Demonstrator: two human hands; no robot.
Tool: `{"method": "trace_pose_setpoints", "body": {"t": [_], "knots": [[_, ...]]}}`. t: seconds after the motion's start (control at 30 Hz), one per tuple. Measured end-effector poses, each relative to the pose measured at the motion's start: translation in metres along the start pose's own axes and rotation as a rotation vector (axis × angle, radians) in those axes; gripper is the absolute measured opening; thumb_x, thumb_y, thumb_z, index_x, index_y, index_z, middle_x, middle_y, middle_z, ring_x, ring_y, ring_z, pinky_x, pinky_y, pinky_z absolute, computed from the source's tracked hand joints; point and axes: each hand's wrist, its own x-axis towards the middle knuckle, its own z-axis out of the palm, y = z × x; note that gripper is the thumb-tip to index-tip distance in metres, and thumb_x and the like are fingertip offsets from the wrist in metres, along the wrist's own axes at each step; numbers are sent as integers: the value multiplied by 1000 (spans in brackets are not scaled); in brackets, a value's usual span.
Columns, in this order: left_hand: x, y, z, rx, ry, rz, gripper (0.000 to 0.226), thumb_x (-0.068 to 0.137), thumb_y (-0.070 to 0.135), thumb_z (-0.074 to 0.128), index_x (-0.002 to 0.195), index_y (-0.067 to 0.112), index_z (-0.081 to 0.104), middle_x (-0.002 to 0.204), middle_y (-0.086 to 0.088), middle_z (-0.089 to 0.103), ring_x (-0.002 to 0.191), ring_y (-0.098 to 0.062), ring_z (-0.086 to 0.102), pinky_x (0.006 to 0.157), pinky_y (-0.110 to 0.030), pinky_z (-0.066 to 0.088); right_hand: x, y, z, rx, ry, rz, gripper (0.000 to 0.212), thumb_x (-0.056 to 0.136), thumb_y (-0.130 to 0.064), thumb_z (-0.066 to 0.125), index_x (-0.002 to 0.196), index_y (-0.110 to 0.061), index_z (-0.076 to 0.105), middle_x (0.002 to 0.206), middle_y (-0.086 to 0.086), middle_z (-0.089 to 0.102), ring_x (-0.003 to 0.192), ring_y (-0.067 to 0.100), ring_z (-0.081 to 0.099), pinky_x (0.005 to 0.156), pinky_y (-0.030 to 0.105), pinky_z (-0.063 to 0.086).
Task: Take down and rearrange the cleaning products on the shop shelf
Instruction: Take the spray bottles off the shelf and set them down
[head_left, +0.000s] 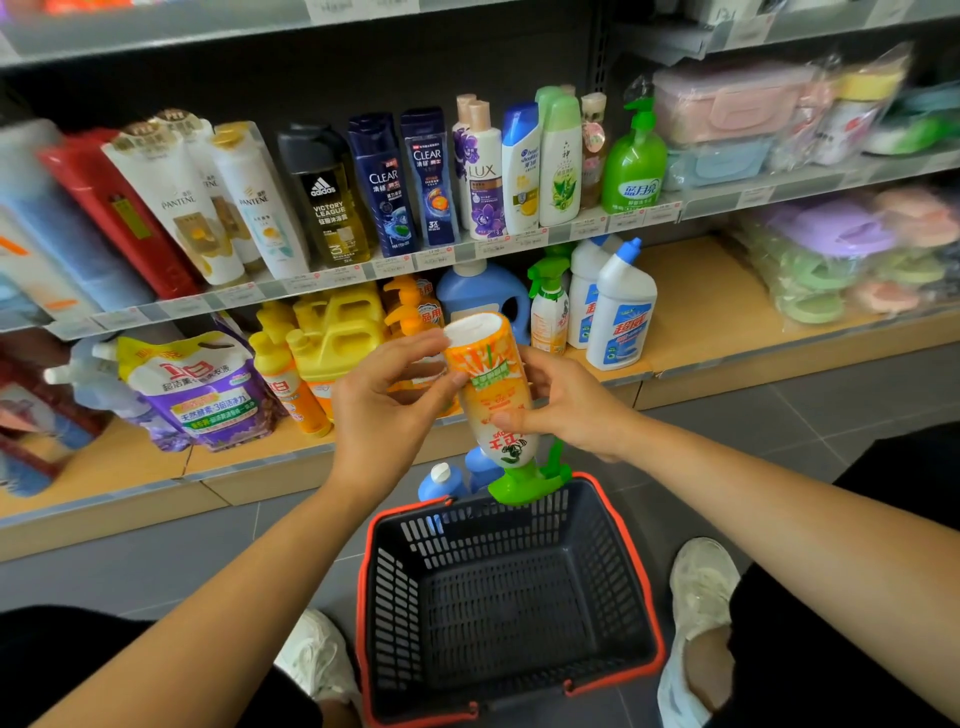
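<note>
An orange and white spray bottle (491, 392) with a green trigger head hangs upside down over the basket. My right hand (569, 405) grips its middle from the right. My left hand (387, 402) holds its base end with thumb and fingertips. Below stands a dark shopping basket (387, 582) with a red rim, nothing inside it. On the bottom shelf stand yellow detergent jugs (332, 332), a purple refill pouch (208, 389), another spray bottle (548, 306) and white toilet cleaner bottles (621, 312).
The upper shelf holds shampoo and body wash bottles (384, 182) and a green pump bottle (634, 161). Two blue bottles (447, 480) stand on the floor behind the basket. Bagged plastic containers (831, 249) fill the right shelves. My shoes (696, 587) flank the basket.
</note>
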Motion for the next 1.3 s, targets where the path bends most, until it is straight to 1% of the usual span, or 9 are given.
{"method": "trace_pose_setpoints", "body": {"t": [0.1, 0.27, 0.4, 0.53, 0.67, 0.8, 0.9, 1.13, 1.3], "knots": [[-4, -16, 2, 106, -18, -144, 35, 83, 19, 83, 116, 14, 74, 105, 3, 75, 84, -6, 73, 70, -21, 58, 2, 1, -3, 95, 33, 44, 52, 81, -9, 80, 125, -28, 59, 118, 2, 72, 110, 18, 68, 92, 34, 56], [-20, -50, 11, 248, -460, -356, 46, 82, 31, 83, 124, 18, 71, 118, 2, 73, 109, -14, 66, 93, -36, 55, 6, 0, -10, 254, 127, 106, 47, 82, -10, 78, 123, -24, 60, 122, 7, 69, 112, 26, 67, 95, 55, 53], [-41, -65, 25, 124, -612, -498, 47, 82, 27, 84, 124, 16, 68, 118, 0, 74, 109, -16, 69, 100, -39, 54, 7, -1, -15, 382, 185, 154, 46, 85, -8, 73, 128, -15, 58, 127, 10, 65, 112, 24, 67, 93, 55, 55], [-50, -70, 35, -183, -496, -582, 35, 84, 13, 80, 117, 8, 69, 104, -5, 78, 93, -17, 74, 82, -33, 58, 8, -2, -21, 445, 224, 160, 43, 88, -10, 70, 129, -15, 56, 126, 7, 67, 113, 24, 67, 84, 47, 59], [-42, -68, 37, -372, -285, -582, 32, 86, 5, 75, 117, 7, 67, 113, -11, 75, 106, -24, 71, 92, -38, 58, 13, 4, -37, 427, 328, 154, 46, 88, -10, 72, 129, -19, 53, 120, 9, 71, 110, 24, 69, 87, 43, 59], [-25, -59, 38, -467, -167, -533, 32, 84, 11, 74, 115, 10, 66, 108, -7, 76, 99, -18, 72, 80, -27, 58, 15, 20, -48, 574, 438, 235, 45, 86, -10, 75, 125, -18, 55, 113, 9, 74, 101, 25, 73, 76, 37, 62], [-14, -54, 43, -484, -146, -516, 23, 91, 6, 70, 113, 10, 67, 104, -7, 76, 97, -22, 73, 76, -26, 59, 16, 34, -54, 550, 447, 361, 36, 85, -20, 77, 117, -17, 60, 109, 10, 75, 94, 25, 75, 83, 40, 61], [35, -58, 62, -209, -136, -400, 21, 94, 17, 71, 113, 9, 69, 98, -14, 74, 86, -25, 73, 81, -44, 62, 15, 62, -68, 302, 293, 680, 64, 72, -61, 73, 108, -9, 63, 96, 13, 77, 91, 26, 75, 80, 40, 59], [65, -87, 93, 158, -317, -176, 22, 87, 29, 78, 106, 21, 71, 92, -3, 73, 77, -17, 68, 72, -40, 58, 37, 74, -90, -145, 290, 640, 28, 91, -30, 70, 104, -5, 70, 82, 11, 76, 71, 16, 72, 74, 31, 59]]}}
